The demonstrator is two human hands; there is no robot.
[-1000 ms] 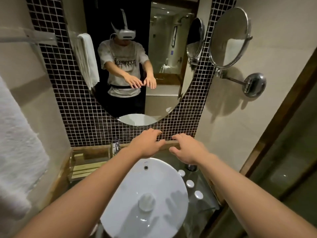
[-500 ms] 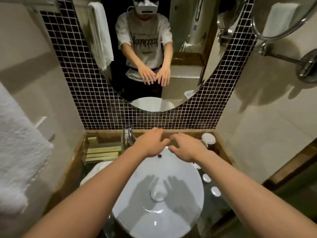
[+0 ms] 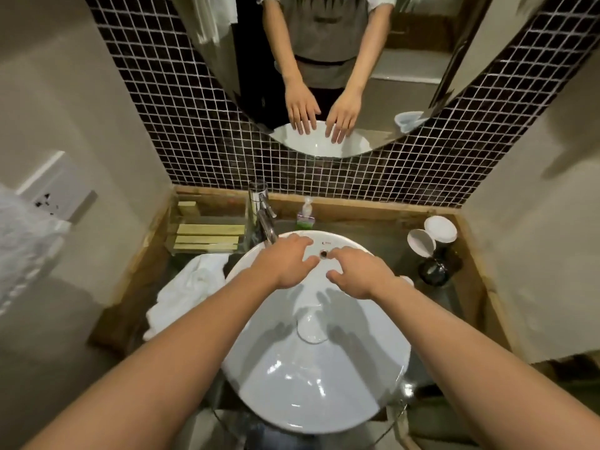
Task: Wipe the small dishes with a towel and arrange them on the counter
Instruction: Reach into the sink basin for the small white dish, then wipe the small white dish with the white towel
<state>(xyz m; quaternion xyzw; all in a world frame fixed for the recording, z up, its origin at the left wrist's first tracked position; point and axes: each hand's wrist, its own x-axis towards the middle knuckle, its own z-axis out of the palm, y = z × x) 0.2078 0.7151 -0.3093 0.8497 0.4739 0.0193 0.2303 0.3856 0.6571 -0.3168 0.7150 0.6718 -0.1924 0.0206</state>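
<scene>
Both hands hover palm-down over the far part of a white round basin (image 3: 324,394). My left hand (image 3: 285,261) and my right hand (image 3: 357,274) hold nothing, fingers spread. A crumpled white towel (image 3: 188,290) lies on the counter left of the basin. Two small white dishes (image 3: 440,228) (image 3: 421,242) rest on a dark stand at the back right corner. My right forearm covers most of the small white dishes beside the basin's right rim; only one edge (image 3: 407,280) shows.
A chrome tap (image 3: 264,216) stands behind the basin at left, a small soap bottle (image 3: 306,216) beside it. A clear box with wooden sticks (image 3: 207,235) fills the back left corner. A mirror (image 3: 324,60) on dark mosaic tiles faces me. Walls close in on both sides.
The view has tilted down toward the counter. Both hands have come lower over the basin and stay empty. The towel and the dishes on the stand are now in full sight.
</scene>
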